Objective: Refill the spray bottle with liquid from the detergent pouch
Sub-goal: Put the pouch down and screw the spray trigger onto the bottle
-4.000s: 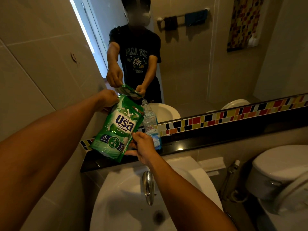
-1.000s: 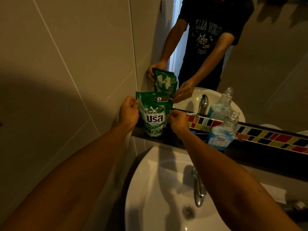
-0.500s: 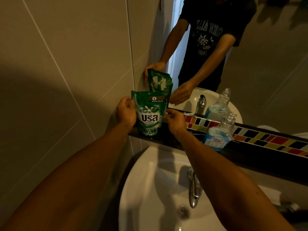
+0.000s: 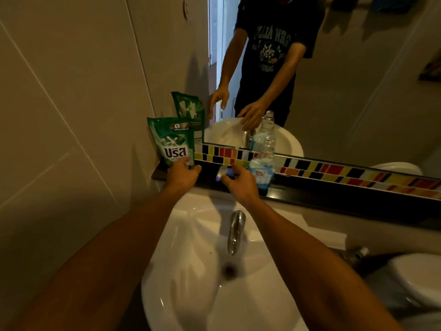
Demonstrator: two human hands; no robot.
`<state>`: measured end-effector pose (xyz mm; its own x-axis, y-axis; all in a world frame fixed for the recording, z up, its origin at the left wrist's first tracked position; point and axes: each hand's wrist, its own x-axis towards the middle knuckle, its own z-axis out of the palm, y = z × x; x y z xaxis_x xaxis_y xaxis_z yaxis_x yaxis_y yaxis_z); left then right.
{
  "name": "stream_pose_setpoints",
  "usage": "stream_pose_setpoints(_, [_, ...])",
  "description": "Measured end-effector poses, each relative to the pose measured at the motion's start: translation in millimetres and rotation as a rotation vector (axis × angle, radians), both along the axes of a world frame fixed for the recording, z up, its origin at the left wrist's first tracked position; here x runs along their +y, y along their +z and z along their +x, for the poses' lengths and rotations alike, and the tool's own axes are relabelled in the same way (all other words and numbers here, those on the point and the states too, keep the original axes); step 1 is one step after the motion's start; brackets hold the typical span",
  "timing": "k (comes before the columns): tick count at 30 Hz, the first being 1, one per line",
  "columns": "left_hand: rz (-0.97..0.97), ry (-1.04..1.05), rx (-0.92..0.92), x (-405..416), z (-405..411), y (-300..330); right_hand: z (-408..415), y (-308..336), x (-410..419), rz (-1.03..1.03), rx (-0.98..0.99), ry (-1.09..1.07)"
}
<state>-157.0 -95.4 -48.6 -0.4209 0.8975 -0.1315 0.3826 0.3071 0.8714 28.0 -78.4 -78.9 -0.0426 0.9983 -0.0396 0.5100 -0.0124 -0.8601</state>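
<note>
Letting go: pouch (image 4: 171,142) now stands alone on ledge (image 4: 334,199) left of bottle (image 4: 262,161). Left hand (image 4: 182,175) loosely open at pouch base, empty. Right hand (image 4: 241,185) half-curled beside bottle, contents unclear. Bottle uncapped; pouring likely done.

The green detergent pouch (image 4: 170,142) is glossy printed plastic film, the bottle (image 4: 262,151) clear ribbed plastic with a paper-like label, the sink (image 4: 191,271) smooth glazed white ceramic, the faucet (image 4: 235,231) shiny metal, the ledge (image 4: 334,197) dark and polished.
</note>
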Motion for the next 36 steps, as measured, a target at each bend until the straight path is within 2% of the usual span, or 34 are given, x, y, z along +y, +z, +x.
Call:
stream_pose_setpoints(11, [-0.023, -0.139, 0.159, -2.5, 72.9, -6.1, 90.5, -4.9, -13.9, -0.023, 0.159, -0.131])
stream_pose_setpoints(18, [-0.035, -0.187, 0.173, 27.5, 78.0, -19.9, 113.6, -3.9, 6.8, 0.012, 0.144, -0.196])
stream_pose_setpoints(24, [-0.039, -0.233, 0.212, 59.5, 78.5, -43.6, 118.4, -4.5, 42.8, 0.016, 0.163, -0.177])
stream_pose_setpoints(28, [-0.059, -0.199, 0.212, 79.2, 77.6, -59.1, 114.1, 7.6, 61.8, 0.059, 0.270, -0.125])
stream_pose_setpoints(36, [-0.105, -0.186, 0.211, 103.6, 72.4, -89.1, 113.9, 6.2, 79.0, -0.010, 0.383, 0.002])
